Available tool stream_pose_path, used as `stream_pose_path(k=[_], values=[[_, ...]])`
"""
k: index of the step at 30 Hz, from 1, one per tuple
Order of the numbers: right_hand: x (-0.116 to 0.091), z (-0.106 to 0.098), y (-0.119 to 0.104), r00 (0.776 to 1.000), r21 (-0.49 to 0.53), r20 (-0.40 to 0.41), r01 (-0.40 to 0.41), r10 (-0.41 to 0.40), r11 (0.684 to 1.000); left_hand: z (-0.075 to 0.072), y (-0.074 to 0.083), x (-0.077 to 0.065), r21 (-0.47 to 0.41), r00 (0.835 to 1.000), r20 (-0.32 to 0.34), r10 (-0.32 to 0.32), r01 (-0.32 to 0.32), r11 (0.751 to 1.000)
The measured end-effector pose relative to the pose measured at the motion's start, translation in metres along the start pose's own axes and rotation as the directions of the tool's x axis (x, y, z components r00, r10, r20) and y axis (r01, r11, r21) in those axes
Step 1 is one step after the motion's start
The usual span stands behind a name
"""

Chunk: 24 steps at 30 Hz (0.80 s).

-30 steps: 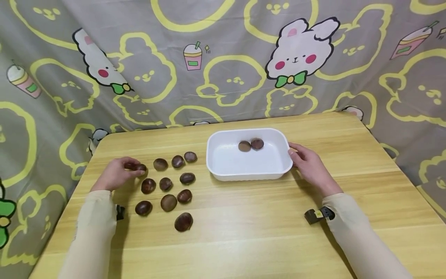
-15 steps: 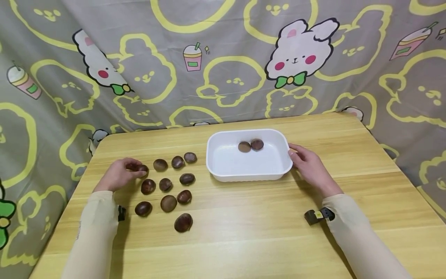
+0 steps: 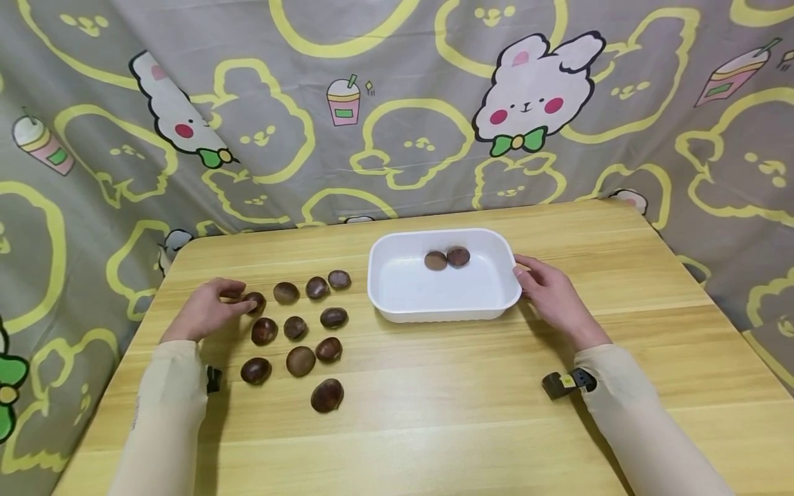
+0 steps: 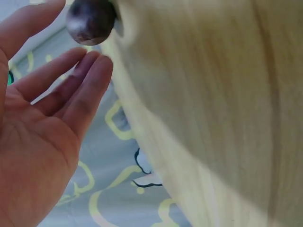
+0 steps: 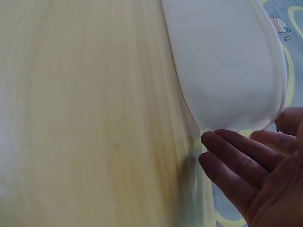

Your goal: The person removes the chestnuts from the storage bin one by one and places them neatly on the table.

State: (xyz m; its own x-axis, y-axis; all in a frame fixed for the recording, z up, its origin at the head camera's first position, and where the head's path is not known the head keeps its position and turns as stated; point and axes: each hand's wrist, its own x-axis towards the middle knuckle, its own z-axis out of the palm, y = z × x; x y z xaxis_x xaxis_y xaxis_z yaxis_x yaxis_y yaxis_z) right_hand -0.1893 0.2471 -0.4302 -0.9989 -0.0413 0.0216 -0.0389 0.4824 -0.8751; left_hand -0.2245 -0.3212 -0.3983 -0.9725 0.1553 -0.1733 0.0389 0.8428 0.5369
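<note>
My left hand (image 3: 207, 308) rests at the left end of the back row of chestnuts, fingers loosely spread around a glossy brown chestnut (image 3: 255, 303). In the left wrist view that chestnut (image 4: 91, 21) shows beyond the fingertips, with a gap between it and the nearest fingers (image 4: 97, 71). My right hand (image 3: 555, 296) holds the right end of a white plastic tray (image 3: 443, 315), thumb at the rim and fingers against the outer wall. Two chestnuts (image 3: 457, 256) lie side by side inside, toward the tray's back wall.
Several more chestnuts (image 3: 300, 360) lie in loose rows on the wooden table (image 3: 434, 413), left of the tray. One chestnut (image 3: 327, 395) sits closest to the front. A patterned grey curtain (image 3: 409, 76) hangs behind the table's back edge.
The left fingers have loosened and drawn back slightly to the left, so more of the chestnut shows. The chestnut sits slightly further right than at first. The right hand and tray stay in place.
</note>
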Motion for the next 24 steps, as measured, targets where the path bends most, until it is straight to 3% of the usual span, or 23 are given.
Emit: stream_pose_path(k=[6, 12, 19, 24], values=[[0.0, -0.001, -0.002, 1.0, -0.001, -0.005, 0.0, 0.0, 1.0, -0.006, 0.018, 0.0, -0.064, 0.997, -0.078, 0.024, -0.029, 0.998], [-0.001, 0.001, -0.002, 1.0, 0.014, 0.007, 0.009, -0.01, 1.0, -0.004, 0.046, 0.003, -0.179, 0.981, -0.172, 0.088, -0.119, 0.977], [-0.001, 0.002, 0.001, 1.0, 0.023, 0.003, -0.014, 0.014, 1.0, 0.007, 0.078, 0.008, -0.326, 0.953, -0.225, 0.203, -0.27, 0.906], [-0.001, 0.0, 0.001, 1.0, 0.043, 0.012, -0.028, 0.028, 0.999, 0.016, 0.109, 0.007, -0.419, 0.944, -0.229, 0.238, -0.316, 0.852]])
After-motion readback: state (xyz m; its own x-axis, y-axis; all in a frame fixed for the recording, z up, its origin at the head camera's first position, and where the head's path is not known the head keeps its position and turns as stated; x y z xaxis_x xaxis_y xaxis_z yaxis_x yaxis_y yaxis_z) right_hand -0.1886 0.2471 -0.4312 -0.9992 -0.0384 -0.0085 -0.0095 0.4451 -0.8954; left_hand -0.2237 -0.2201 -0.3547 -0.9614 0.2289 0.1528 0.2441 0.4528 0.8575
